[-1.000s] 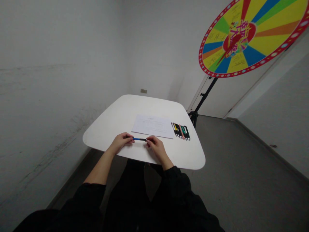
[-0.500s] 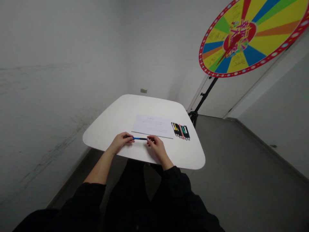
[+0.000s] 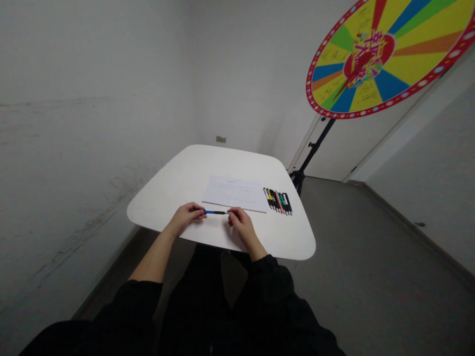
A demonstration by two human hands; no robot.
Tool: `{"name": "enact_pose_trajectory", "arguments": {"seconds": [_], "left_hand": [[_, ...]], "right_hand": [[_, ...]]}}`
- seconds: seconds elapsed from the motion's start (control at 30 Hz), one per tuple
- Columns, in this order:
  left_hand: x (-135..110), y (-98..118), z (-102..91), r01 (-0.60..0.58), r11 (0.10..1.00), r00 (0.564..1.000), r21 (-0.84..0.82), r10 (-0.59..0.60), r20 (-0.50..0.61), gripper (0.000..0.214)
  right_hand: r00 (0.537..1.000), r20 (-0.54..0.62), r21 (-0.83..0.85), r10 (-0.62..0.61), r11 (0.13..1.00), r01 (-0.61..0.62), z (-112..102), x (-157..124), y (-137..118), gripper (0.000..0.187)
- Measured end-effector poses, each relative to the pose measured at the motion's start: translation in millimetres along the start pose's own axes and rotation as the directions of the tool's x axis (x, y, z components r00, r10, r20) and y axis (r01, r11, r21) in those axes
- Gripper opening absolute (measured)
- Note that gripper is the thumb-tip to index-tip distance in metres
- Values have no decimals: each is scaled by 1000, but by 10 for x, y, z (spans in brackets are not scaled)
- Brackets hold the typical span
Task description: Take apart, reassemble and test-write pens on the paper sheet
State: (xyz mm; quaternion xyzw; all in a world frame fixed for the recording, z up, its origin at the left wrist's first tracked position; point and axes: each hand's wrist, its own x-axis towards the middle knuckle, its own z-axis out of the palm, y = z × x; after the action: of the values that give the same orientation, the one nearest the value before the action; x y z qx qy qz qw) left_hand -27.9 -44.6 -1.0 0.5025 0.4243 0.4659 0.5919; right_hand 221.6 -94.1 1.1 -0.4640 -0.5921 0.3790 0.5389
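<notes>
A blue pen (image 3: 210, 212) with a dark grip lies level between my two hands, just above the near part of the white table. My left hand (image 3: 187, 216) pinches its blue end between thumb and fingers. At the other end, the closed fingertips of my right hand (image 3: 240, 222) are on the pen's tip. A thin, pale piece shows between the dark grip and those fingers; whether it is still joined to the pen body I cannot tell.
White sheets of paper (image 3: 233, 192) lie on the table (image 3: 174, 183) beyond my hands. To their right is a row of several pens (image 3: 278, 201) in various colours. A colourful prize wheel (image 3: 371, 54) on a black stand (image 3: 315, 146) rises at the right, beside the wall.
My right hand has shifted slightly to the right along the pen's line, and a thin piece now shows past the dark grip. My left hand has stayed put.
</notes>
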Motion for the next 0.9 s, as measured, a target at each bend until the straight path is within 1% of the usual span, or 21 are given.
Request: {"name": "enact_pose_trajectory", "arguments": {"seconds": [0.17, 0.4, 0.7, 0.8, 0.9], "left_hand": [[-22, 30, 7, 10, 1000, 1000, -2, -10, 4, 43], [-23, 39, 8, 11, 1000, 1000, 12, -11, 13, 41], [-30, 51, 14, 2, 1000, 1000, 17, -2, -3, 42], [-33, 61, 14, 3, 1000, 1000, 7, -3, 0, 42], [-31, 61, 9, -4, 1000, 1000, -10, 4, -12, 43]], "right_hand": [[1000, 17, -7, 18, 1000, -18, 5, 5, -3, 22], [1000, 13, -22, 23, 999, -23, 3, 6, 8, 20], [1000, 21, 80, 23, 997, -24, -15, -7, 13, 31], [1000, 3, 122, 17, 992, -18, -13, 1, 53, 33], [998, -65, 164, 16, 986, -5, -13, 29, 111, 34]]}}
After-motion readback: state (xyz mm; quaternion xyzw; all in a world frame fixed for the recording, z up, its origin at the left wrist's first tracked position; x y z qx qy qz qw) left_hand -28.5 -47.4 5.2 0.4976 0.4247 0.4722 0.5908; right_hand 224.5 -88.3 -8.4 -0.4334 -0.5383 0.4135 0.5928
